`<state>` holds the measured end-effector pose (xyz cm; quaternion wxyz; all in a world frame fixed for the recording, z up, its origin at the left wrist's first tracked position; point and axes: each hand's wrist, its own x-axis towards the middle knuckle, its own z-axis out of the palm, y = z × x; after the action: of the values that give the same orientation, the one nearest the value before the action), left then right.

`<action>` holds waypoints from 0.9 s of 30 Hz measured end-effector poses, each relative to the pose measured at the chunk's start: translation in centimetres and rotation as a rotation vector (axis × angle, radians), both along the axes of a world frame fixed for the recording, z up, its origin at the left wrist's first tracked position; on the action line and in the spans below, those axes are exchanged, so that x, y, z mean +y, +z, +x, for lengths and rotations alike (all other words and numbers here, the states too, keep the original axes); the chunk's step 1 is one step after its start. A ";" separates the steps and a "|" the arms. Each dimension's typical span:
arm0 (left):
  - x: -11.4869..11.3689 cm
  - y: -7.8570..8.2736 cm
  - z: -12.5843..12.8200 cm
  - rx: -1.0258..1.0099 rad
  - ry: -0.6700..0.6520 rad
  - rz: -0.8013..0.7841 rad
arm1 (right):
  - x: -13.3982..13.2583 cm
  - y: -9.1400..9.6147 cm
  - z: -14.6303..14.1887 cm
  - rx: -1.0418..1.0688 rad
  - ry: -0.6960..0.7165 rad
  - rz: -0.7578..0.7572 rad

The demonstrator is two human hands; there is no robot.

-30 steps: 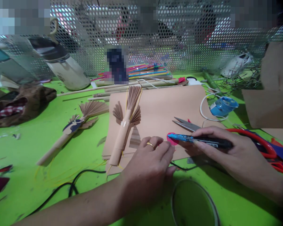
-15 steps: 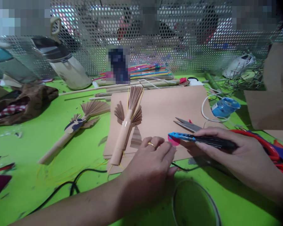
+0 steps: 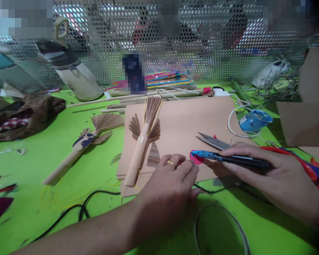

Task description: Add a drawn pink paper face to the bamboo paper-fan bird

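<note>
A black pen with blue paint smeared over its front end is pinched in my right hand. Its tip lies over a small round pink piece, which looks like paper. My left hand, a ring on one finger, rests with bent fingers on the brown paper and presses the pink piece's near edge. Scissors with red handles lie partly under my right hand, blades parted. Left of my hands lies a brown paper bird with pleated wings and tail on a tube body.
Another paper bird with a dark patterned body lies farther left. Behind are wooden sticks, coloured straws and a white bottle. A blue paint pot stands at right; a roll of clear tape lies nearest me.
My right hand has shifted slightly right, and the pen tip has moved a little right and down over the pink piece. My left hand has stayed put.
</note>
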<state>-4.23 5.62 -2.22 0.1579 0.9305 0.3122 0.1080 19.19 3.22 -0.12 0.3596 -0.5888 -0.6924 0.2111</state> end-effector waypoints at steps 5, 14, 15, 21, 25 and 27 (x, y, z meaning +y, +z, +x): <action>0.0 0.0 0.0 -0.002 -0.004 0.002 | 0.1 0.1 -0.1 -0.005 0.017 0.007; 0.0 -0.1 -0.1 -0.014 -0.004 0.009 | 0.1 0.0 -0.4 0.021 0.059 0.034; 0.0 -0.1 -0.1 -0.011 -0.005 0.005 | 0.1 0.0 -0.4 0.021 0.061 0.035; 0.0 -0.1 0.0 0.001 -0.007 0.002 | 0.2 0.2 -0.4 0.009 0.057 0.022; -0.1 0.0 0.0 -0.005 0.001 0.004 | 0.0 0.1 -0.4 0.009 0.025 -0.013; -0.1 0.0 0.0 -0.007 0.002 0.008 | 0.0 0.0 -0.3 0.001 0.001 -0.015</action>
<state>-4.23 5.51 -2.26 0.1555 0.9305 0.3120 0.1127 18.90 3.20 -0.09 0.3556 -0.5909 -0.6910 0.2169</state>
